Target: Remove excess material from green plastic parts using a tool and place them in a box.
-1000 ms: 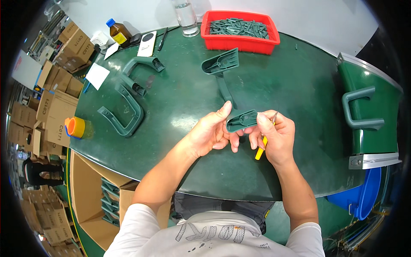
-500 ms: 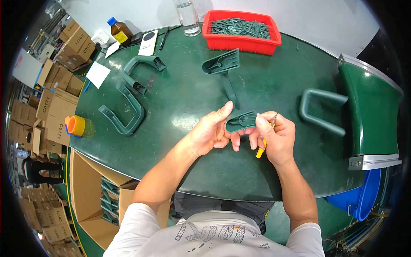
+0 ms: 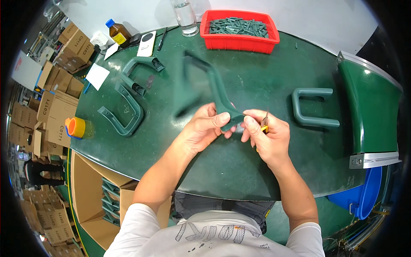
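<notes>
My left hand (image 3: 203, 129) is closed around the near end of a U-shaped green plastic handle (image 3: 220, 92). The handle's far end is smeared by motion and hangs over the table to the left. My right hand (image 3: 269, 137) keeps a small tool with a yellow handle and thin metal tip (image 3: 264, 124) tucked in its fingers; its exact kind is unclear. The right thumb and index finger pinch together at the handle's near end; anything between them is too small to make out. Another green handle (image 3: 299, 107) lies to the right of my right hand.
More green handles (image 3: 139, 113) lie at left on the green table (image 3: 265, 180). A red bin (image 3: 239, 44) of small green pieces, a glass of water (image 3: 185, 19) and a brown bottle (image 3: 119, 33) stand behind. At right is a green chute (image 3: 370, 107); a carton (image 3: 87, 188) of handles stands lower left.
The held handle has been turned over, its far end swinging left. The handle at the right has slid a little left and rotated. The yellow tool stays in my right hand.
</notes>
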Tool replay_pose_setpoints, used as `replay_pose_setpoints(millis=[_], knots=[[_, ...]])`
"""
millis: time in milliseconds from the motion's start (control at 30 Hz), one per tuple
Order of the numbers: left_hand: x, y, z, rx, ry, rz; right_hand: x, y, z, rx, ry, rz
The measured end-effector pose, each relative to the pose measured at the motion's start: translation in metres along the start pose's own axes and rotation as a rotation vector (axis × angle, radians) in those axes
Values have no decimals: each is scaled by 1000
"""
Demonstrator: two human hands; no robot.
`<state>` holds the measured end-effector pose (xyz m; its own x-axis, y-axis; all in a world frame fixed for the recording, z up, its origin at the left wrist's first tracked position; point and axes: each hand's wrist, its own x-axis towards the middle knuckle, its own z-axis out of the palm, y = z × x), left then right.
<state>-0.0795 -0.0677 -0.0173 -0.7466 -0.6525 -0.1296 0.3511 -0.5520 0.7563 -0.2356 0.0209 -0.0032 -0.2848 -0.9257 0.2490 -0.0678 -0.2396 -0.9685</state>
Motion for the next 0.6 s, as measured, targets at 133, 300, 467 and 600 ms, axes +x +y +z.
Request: replay_pose_setpoints(millis=[133,300,467,600], knots=[[6,2,-8,172,-35,305,6,-6,-6,-196,18,142],[4,-2,-11,287,116,476,7,5,-8,-511,35,-255],[2,-2,-8,287,122,500,6,5,-6,-457,55,-292],[4,-5,-13,278,103,512,4,2,-4,-418,52,-253]])
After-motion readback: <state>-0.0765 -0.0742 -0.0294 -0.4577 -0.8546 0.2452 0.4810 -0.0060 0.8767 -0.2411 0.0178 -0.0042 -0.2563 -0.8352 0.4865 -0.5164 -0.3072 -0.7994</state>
